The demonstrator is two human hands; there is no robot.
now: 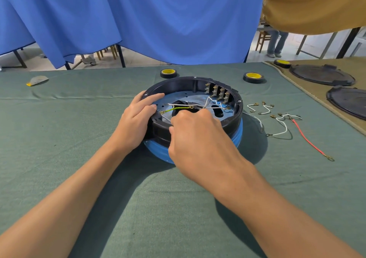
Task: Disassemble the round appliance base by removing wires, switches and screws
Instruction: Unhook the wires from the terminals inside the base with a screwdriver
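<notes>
The round appliance base (235, 117), black rim over a blue lower part, lies open side up on the green cloth. Inside are a grey metal plate, a row of switches (217, 92) at the far wall, white wires (213, 102) and a green-yellow wire (176, 109). My left hand (136, 119) grips the base's left rim, fingers over the edge. My right hand (198, 138) reaches over the near rim with fingers curled down into the base; what its fingertips hold is hidden.
Removed white wires (263, 108) and a red wire (309, 140) lie on the cloth right of the base. Three tape rolls (168, 73) sit behind it. Two black round covers (320, 75) rest on brown cloth at far right. Blue curtain hangs behind the table.
</notes>
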